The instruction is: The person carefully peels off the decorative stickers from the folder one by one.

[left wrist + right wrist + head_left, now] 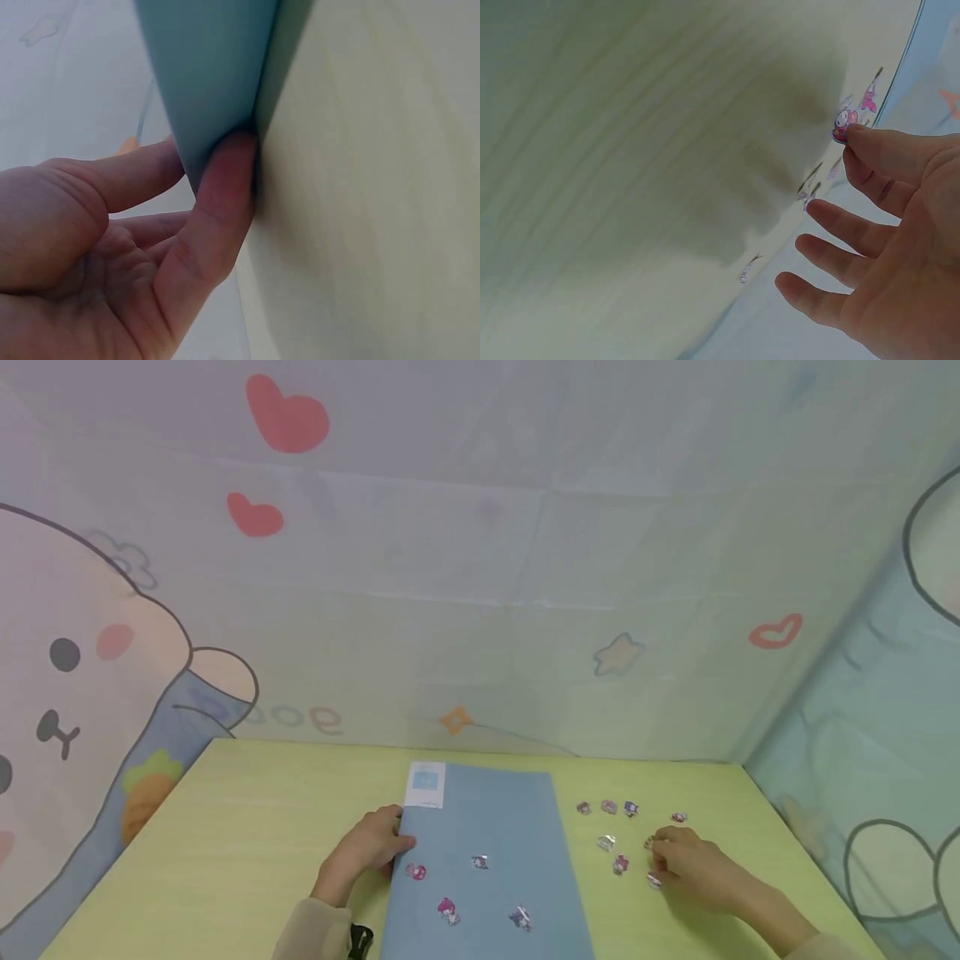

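Observation:
A blue folder (495, 814) lies on the table with a few small cartoon stickers on it, such as a pink one (447, 911). At its left edge, my left hand (371, 842) grips the folder, thumb on top. The left wrist view shows a finger (225, 180) tucked under that edge. To the right of the folder, my right hand (697, 868) pinches a small pink-and-white cartoon sticker (845, 124) between thumb and index finger, the other fingers spread. Several loose stickers lie around it, among them a pink one (620, 864) and a purple one (631, 808).
A white label (425, 785) sits at the folder's top left corner. The yellow-green table (285, 793) reaches back to a printed cloth backdrop (480, 568). Near the left sleeve is a black strap piece (361, 941).

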The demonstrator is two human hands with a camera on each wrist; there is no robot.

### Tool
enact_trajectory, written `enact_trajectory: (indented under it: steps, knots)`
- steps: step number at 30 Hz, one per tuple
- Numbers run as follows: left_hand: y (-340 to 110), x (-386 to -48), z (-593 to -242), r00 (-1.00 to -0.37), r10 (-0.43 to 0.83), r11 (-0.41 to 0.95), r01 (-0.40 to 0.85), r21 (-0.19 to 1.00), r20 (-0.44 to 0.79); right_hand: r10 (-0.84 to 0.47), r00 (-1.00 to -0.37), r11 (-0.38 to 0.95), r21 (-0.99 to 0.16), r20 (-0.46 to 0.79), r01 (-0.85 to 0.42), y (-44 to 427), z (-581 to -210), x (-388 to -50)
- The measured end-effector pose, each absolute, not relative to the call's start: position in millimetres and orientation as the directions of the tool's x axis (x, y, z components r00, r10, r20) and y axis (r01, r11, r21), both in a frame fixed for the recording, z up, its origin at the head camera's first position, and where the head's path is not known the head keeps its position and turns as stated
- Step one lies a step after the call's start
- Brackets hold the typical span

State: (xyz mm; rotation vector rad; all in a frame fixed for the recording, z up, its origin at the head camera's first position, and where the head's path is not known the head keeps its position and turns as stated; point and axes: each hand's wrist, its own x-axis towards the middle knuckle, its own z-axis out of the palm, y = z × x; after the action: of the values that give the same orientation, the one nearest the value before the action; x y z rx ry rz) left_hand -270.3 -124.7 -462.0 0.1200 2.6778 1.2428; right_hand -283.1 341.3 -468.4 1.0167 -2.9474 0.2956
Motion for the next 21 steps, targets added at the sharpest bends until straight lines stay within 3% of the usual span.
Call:
enact_trajectory:
  steps: [12,21]
  knots:
    - [-124.8,-270.8,-462.0,-0.977,0.165,0.635,-0.002,0.773,-0.137,-0.528,-0.846,0.834,-0.143,0.074,-0.533,338.1,-479.3,-287.7]
    - [-125.9,-271.8,-460.1,-0.977,0.154,0.635,-0.014,0.772,-0.144,-0.54,-0.822,0.815,-0.133,0.18,-0.565,303.1,-468.8,-287.9]
